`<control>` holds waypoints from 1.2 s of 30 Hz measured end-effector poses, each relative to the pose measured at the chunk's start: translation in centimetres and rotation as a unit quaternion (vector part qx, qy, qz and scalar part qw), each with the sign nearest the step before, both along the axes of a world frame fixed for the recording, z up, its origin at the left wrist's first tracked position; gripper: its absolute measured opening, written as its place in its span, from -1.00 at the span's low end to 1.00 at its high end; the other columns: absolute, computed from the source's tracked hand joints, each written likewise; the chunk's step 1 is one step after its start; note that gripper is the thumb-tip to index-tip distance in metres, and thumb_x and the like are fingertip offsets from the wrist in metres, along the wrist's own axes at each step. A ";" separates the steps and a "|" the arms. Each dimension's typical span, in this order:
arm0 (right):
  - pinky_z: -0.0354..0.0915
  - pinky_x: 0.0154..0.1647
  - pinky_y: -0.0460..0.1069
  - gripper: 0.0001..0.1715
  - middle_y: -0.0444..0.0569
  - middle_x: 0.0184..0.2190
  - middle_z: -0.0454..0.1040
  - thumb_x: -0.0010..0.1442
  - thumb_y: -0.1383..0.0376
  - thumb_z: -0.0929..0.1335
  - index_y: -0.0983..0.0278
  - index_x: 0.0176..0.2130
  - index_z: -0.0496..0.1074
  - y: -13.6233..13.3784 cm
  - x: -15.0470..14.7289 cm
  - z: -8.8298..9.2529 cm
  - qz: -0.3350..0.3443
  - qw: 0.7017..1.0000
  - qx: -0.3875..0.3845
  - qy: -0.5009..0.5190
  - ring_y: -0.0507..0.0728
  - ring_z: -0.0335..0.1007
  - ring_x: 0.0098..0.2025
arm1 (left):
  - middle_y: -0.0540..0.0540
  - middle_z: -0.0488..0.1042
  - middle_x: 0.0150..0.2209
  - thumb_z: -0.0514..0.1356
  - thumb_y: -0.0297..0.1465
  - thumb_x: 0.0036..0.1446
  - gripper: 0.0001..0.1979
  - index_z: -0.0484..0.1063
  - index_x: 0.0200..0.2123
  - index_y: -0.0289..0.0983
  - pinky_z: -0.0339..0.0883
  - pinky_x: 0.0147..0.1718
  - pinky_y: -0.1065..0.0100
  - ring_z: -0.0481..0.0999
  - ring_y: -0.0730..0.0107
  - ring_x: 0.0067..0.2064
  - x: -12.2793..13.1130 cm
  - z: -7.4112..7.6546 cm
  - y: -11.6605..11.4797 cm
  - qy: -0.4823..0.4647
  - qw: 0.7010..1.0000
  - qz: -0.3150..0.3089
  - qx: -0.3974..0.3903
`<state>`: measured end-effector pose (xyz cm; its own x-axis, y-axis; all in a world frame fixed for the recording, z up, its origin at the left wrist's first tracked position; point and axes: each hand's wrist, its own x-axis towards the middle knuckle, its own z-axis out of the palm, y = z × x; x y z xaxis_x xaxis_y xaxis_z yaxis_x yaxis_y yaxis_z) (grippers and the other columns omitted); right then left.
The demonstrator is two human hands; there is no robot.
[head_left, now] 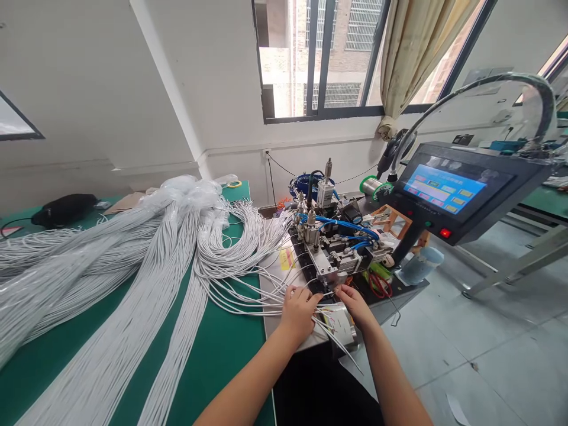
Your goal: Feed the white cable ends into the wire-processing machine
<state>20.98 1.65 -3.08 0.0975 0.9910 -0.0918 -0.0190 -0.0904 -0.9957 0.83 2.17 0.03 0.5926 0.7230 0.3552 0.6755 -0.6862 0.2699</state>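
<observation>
My left hand [298,309] rests on the machine's front plate, its fingers pinched on the end of a thin white cable [248,296]. My right hand [354,303] sits just to the right, fingers closed on the same cable end, close to the metal fixture [331,269] of the small machine. Several loose white cables fan out leftward from under my left hand. Thin wire ends [341,346] trail down below my hands over the table edge.
Big bundles of white cables [133,278] cover the green table [222,361]. The machine carries blue hoses [346,225] and a touch screen [446,189] on the right. Red-handled scissors [379,286], a solder spool [370,186] and a black pouch [64,210] lie around. Grey floor is at the right.
</observation>
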 end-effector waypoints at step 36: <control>0.01 -0.51 -0.09 -0.54 -0.22 -0.58 0.13 0.02 -0.08 0.36 0.24 -0.49 0.23 0.1 0.3 -1.3 0.014 1.000 0.008 -0.009 0.01 0.02 -0.54 | -0.08 0.42 -0.20 0.15 -0.54 -0.07 -0.50 0.35 0.00 -0.10 -0.03 0.09 0.02 0.33 0.18 -0.09 0.0 0.9 -0.1 0.015 0.999 0.010 -0.026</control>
